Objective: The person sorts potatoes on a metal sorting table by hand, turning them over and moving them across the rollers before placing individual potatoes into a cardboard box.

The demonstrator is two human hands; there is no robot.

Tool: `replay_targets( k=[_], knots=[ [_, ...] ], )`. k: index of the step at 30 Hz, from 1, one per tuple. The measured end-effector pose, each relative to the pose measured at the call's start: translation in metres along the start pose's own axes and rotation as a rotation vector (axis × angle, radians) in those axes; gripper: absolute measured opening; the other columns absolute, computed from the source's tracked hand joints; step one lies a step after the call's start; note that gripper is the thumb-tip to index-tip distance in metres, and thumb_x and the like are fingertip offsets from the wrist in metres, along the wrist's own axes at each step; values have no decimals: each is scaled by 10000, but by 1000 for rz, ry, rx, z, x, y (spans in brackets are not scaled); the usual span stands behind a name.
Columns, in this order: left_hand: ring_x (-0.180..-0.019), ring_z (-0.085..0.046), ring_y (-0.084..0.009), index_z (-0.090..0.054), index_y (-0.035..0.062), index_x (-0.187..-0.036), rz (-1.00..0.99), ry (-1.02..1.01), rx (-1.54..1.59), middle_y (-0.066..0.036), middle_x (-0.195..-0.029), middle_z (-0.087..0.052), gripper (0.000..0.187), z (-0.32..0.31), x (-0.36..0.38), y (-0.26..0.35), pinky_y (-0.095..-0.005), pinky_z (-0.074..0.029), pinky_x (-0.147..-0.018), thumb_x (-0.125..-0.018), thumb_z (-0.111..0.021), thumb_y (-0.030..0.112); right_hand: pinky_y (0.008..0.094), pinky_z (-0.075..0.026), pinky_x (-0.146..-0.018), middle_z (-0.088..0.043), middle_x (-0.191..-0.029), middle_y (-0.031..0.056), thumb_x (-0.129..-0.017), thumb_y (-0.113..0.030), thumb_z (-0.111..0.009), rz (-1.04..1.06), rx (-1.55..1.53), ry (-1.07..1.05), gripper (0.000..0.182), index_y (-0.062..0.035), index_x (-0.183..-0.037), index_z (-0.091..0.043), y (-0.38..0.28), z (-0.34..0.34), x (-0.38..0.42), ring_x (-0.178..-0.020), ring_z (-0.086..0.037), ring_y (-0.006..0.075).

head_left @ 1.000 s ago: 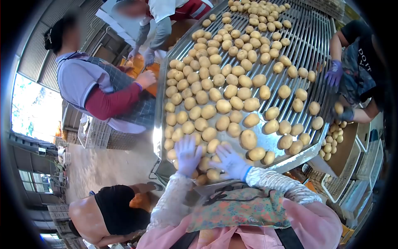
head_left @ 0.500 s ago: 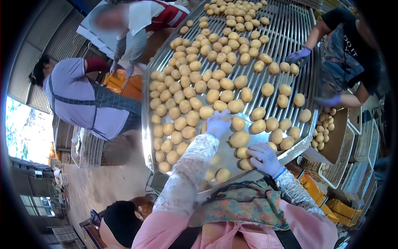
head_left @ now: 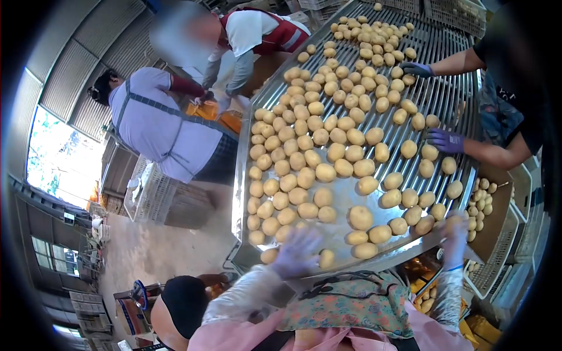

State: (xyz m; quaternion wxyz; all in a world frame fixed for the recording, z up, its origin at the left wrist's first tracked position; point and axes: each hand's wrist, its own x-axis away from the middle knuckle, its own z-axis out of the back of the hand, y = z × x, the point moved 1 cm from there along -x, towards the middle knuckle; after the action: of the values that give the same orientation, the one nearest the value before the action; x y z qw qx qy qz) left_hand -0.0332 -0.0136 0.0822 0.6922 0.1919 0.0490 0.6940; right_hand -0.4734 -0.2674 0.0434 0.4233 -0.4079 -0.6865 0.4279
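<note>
Many round, tan potatoes (head_left: pixel 325 172) lie spread over a slatted metal sorting table (head_left: pixel 304 202). My left hand (head_left: pixel 297 253), in a pale purple glove and smeared by motion, is at the near edge with its fingers spread. One potato (head_left: pixel 269 255) lies to its left and another potato (head_left: pixel 326 258) just to its right. My right hand (head_left: pixel 454 241), gloved too, is over the table's right rim near the front corner. Something tan shows at its fingertips, but blur hides whether it grips it.
Across the right side, a co-worker's two gloved hands (head_left: pixel 446 141) touch the table. A cardboard box of potatoes (head_left: pixel 481 202) stands below the right edge beside plastic crates (head_left: pixel 500 257). Two people work at the left near an orange bag (head_left: pixel 227 120); another person's dark cap (head_left: pixel 181 310) is at lower left.
My left hand has drawn back toward the near edge. My right hand has moved right, from the potatoes to the rim. The view has shifted, and the co-worker's hands have moved on the table.
</note>
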Motion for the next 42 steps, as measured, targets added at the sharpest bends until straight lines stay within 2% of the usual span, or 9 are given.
replay_targets(
  k=[2, 4, 7, 14, 19, 22, 27, 32, 42],
  knots=[
    [-1412, -415, -435, -534, 122, -1455, 168, -211, 23, -260, -1508, -458, 624, 0, 15, -29, -576, -299, -1163, -910, -621, 415, 410, -481, -988, -607, -1293, 167, -884, -176, -671, 387, 769, 514, 522, -23, -1362, -525, -31, 57, -24, -1209, -577, 313],
    [-1409, -377, -507, -516, 100, -1469, 496, 320, -742, -309, -1512, -422, 719, -40, 25, -68, -598, -263, -1170, -897, -621, 521, 467, -447, -1083, -591, -1369, 206, -865, -123, -664, 599, 1150, 768, 602, 11, -1429, -503, -49, 59, -29, -1297, -548, 382],
    [-1413, -342, -546, -511, 73, -1466, 652, 498, -261, -337, -1520, -386, 760, -45, -37, -15, -622, -199, -1188, -910, -599, 584, 492, -377, -1139, -595, -1369, 190, -826, -110, -682, 690, 1260, 297, 532, -16, -1344, -611, -40, -12, -29, -1340, -498, 388],
    [-1410, -417, -448, -497, 41, -1469, -237, 394, -202, -274, -1500, -456, 763, -74, -4, 11, -606, -277, -1167, -873, -710, 468, 709, -274, -1124, -458, -1498, 215, -658, -662, -775, 781, 1600, -469, 780, -332, -1354, -650, 20, -140, -32, -1396, -272, 613],
    [-1236, -561, -467, -609, 68, -1305, 215, 502, -151, -275, -1343, -572, 489, -42, -3, -41, -615, -421, -1038, -888, -666, 317, 671, -257, -1141, -450, -1537, 154, -786, -599, -694, 780, 1479, -750, 699, -334, -1423, -581, 56, -230, -4, -1420, -313, 529],
    [-1469, -352, -432, -459, -18, -1465, 534, 701, -301, -273, -1557, -390, 669, -96, -44, -59, -743, -202, -1139, -988, -552, 442, 642, -260, -1153, -451, -1541, 120, -821, -553, -675, 862, 1444, -857, 679, -283, -1433, -562, 87, -268, 4, -1425, -353, 452],
    [-1493, -305, -427, -408, -5, -1518, 138, 295, -52, -270, -1592, -342, 781, -38, -34, -29, -718, -149, -1169, -952, -586, 503, 456, -453, -1031, -610, -1340, 95, -901, -336, -627, 729, 1007, -1385, 305, -160, -1140, -697, 82, -236, -63, -1304, -519, 342],
    [-1496, -271, -465, -408, 18, -1523, 603, 461, -101, -287, -1580, -345, 785, -32, -74, -78, -655, -157, -1202, -950, -580, 527, 510, -517, -831, -649, -1213, 143, -841, -329, -705, 669, 1145, -184, 395, -97, -1160, -701, -5, -205, -165, -1039, -654, 366],
    [-1489, -315, -379, -430, 75, -1520, -137, 382, 49, -196, -1570, -391, 755, -65, -86, 76, -588, -213, -1207, -924, -621, 497, 474, -532, -944, -594, -1208, 165, -824, -242, -691, 403, 1596, -661, 440, -250, -1260, -633, 9, -228, -138, -1094, -638, 385]
  ],
)
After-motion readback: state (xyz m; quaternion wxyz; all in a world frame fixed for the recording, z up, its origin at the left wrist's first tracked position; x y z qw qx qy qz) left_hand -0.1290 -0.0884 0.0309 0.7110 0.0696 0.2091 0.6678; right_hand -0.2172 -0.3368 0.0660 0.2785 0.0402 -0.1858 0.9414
